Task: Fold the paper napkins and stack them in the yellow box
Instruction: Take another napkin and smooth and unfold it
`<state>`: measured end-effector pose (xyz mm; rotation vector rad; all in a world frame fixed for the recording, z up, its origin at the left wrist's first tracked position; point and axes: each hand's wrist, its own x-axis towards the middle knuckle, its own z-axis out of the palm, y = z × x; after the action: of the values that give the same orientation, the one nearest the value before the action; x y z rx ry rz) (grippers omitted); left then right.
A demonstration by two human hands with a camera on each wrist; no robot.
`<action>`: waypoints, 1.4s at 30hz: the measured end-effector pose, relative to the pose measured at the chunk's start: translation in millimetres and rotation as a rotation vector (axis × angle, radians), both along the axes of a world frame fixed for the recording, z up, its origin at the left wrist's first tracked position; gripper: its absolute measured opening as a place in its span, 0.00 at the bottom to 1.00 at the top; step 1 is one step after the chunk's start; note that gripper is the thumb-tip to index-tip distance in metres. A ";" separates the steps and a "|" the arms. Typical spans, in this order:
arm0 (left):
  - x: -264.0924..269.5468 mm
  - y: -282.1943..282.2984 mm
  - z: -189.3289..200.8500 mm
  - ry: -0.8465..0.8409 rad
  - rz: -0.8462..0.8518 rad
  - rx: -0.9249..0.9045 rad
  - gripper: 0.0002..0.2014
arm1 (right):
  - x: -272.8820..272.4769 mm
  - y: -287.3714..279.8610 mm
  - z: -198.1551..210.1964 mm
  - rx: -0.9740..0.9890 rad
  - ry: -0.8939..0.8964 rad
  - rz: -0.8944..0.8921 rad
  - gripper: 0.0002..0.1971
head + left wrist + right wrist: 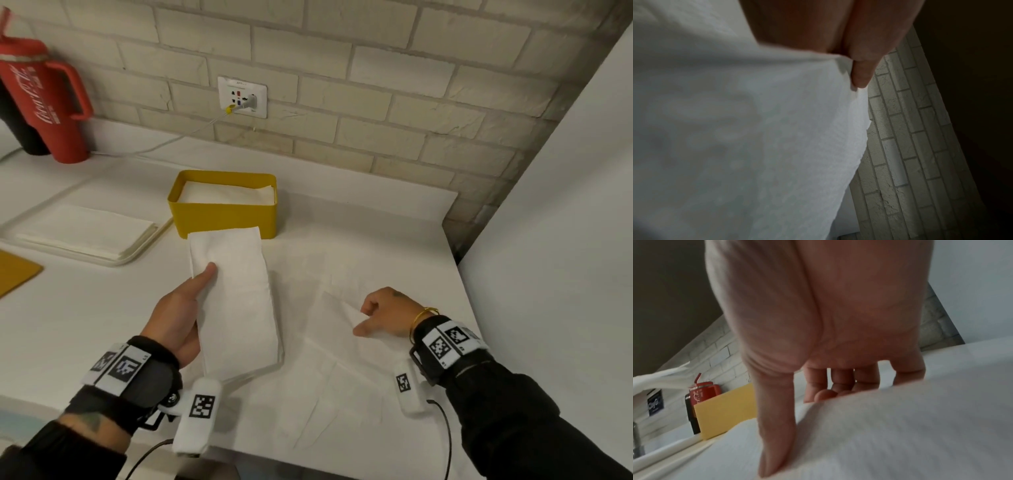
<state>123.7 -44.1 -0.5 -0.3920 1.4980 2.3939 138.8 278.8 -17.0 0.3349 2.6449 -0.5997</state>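
Beyond the left hand [178, 318] gripping the folded napkin [233, 301], the yellow box [224, 210] stands open-topped (napkins already inside); bare counter [359, 233] lies to its right.

red tumbler [51, 102] back left | wall socket [242, 97] | brick wall [376, 85]
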 end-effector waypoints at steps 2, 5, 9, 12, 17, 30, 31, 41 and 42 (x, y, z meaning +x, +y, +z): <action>0.7 -0.3 0.1 -0.007 -0.005 0.004 0.21 | -1.1 1.7 4.3 -0.001 -0.001 0.004 0.16; 1.5 2.2 1.9 -0.002 -0.010 -0.003 0.22 | -2.6 3.0 22.9 -0.127 0.113 -0.059 0.12; 1.6 16.7 9.4 0.018 -0.019 -0.020 0.20 | -3.2 -19.9 64.3 -0.337 0.595 -0.221 0.09; 5.0 36.1 15.8 0.043 -0.059 -0.038 0.18 | -3.1 -66.4 78.7 -0.466 0.810 -0.196 0.07; 12.4 55.8 14.3 0.050 -0.126 -0.040 0.19 | 6.0 -139.2 48.6 -0.425 0.829 -0.063 0.08; 6.3 41.1 11.6 -0.009 -0.025 0.010 0.15 | -24.6 -100.4 87.0 -0.291 1.261 -0.324 0.12; 6.2 43.0 12.1 0.000 -0.037 0.011 0.14 | -22.7 -109.1 82.3 -0.292 1.211 -0.289 0.14; -0.7 42.6 15.4 0.097 -0.143 0.080 0.21 | -8.3 -164.0 47.5 -0.317 0.660 0.025 0.08; -2.0 40.0 14.5 0.101 -0.143 0.072 0.19 | -7.8 -159.6 50.1 -0.378 0.646 0.027 0.07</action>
<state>121.7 -4.1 14.0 -0.1439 1.4249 2.3771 131.0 119.2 33.1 -0.0200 3.0180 -1.3640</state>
